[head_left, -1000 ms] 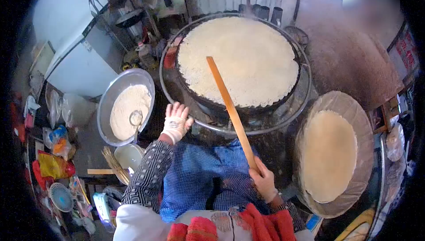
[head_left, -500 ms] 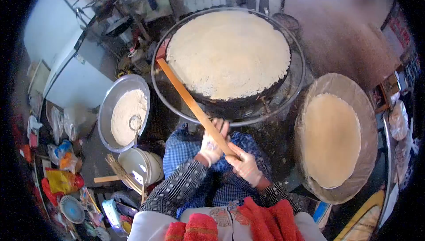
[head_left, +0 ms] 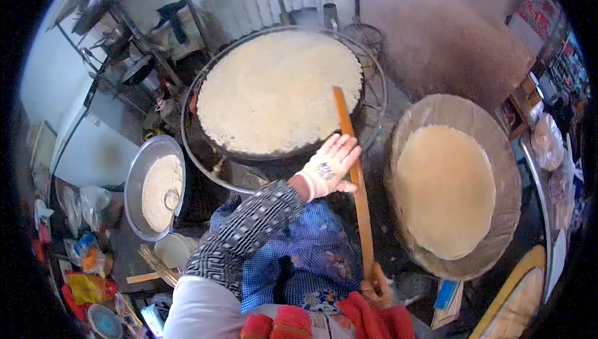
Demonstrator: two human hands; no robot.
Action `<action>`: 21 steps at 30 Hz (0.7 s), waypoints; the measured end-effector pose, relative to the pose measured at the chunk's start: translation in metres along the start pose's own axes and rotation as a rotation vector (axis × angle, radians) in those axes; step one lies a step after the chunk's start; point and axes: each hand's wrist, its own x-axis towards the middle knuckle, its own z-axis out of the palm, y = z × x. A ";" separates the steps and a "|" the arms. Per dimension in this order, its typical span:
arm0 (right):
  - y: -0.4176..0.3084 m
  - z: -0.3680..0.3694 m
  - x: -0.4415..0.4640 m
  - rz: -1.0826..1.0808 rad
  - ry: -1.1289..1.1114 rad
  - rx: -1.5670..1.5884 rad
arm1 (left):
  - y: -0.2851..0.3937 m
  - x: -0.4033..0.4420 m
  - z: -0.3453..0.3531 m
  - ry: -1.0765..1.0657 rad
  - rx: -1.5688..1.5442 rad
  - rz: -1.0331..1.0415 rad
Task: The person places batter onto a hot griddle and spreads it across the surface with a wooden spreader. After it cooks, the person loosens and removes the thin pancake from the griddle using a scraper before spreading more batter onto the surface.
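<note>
– L hand (head_left: pixel 329 166) status?
– Gloved, open, fingers straight, overlapping L edge of wooden stick (head_left: pixel 363 221); can't tell if pressing.
– & R hand (head_left: pixel 377 287)?
– Closed round stick's near end, nr red cloth (head_left: pixel 380 321).
– Stick's loc?
– In front of wearer, far end over R side of pale sheet (head_left: pixel 274 90); lined basket (head_left: pixel 507 214) further R.
</note>
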 end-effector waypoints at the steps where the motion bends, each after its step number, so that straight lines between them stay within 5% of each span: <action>1: 0.005 0.009 0.010 -0.082 0.062 -0.211 | -0.014 0.009 0.020 -0.066 0.042 0.020; 4: 0.006 0.048 0.043 -0.319 0.121 -0.599 | -0.056 0.022 0.035 -0.171 0.159 -0.028; 11: -0.071 0.166 0.110 -0.126 0.005 -0.619 | -0.171 0.021 0.016 -0.151 0.156 -0.221; 21: -0.048 0.197 0.210 -0.134 -0.198 -0.813 | -0.253 -0.080 -0.025 -0.144 0.185 -0.525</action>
